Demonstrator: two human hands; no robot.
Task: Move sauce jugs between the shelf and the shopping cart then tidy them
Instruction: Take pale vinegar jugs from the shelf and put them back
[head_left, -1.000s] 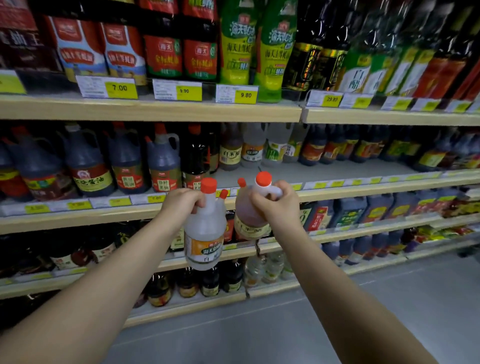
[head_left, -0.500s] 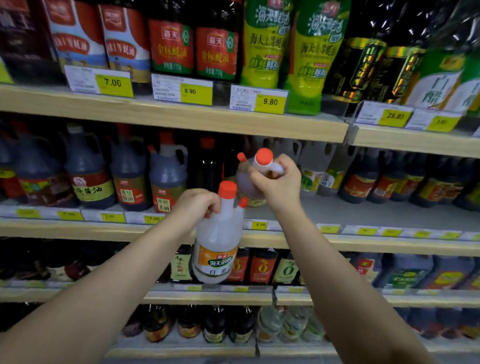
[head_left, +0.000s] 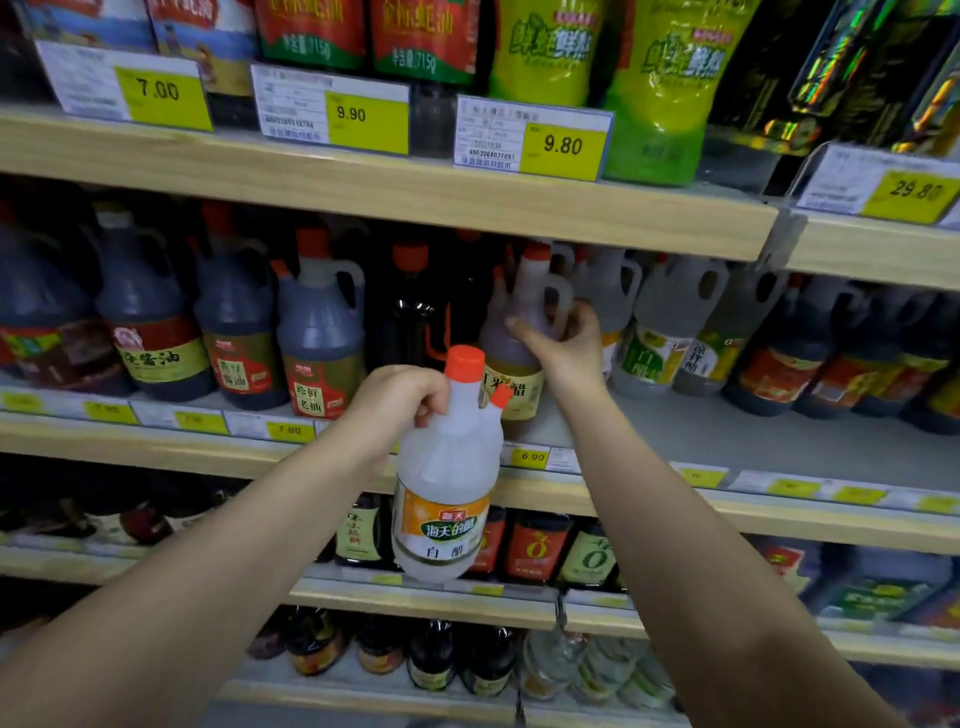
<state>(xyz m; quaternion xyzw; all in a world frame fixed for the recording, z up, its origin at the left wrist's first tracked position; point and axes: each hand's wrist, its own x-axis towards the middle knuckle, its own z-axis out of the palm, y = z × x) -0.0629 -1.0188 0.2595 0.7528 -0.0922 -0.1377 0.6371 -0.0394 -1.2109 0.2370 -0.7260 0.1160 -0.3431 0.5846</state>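
Note:
My left hand grips the handle of a clear white-vinegar jug with an orange cap, which hangs in the air in front of the shelf edge. My right hand grips the handle of a pale amber rice-vinegar jug that stands on the middle shelf, between tall dark bottles and other pale jugs. The shopping cart is out of view.
Dark soy-sauce jugs line the middle shelf to the left, and pale vinegar jugs stand to the right. The upper shelf board with price tags hangs close above. Lower shelves hold small bottles.
I have stepped closer to the shelves. My right hand has carried the amber jug forward and up onto the middle shelf. The left hand with the clear jug has stayed low in front.

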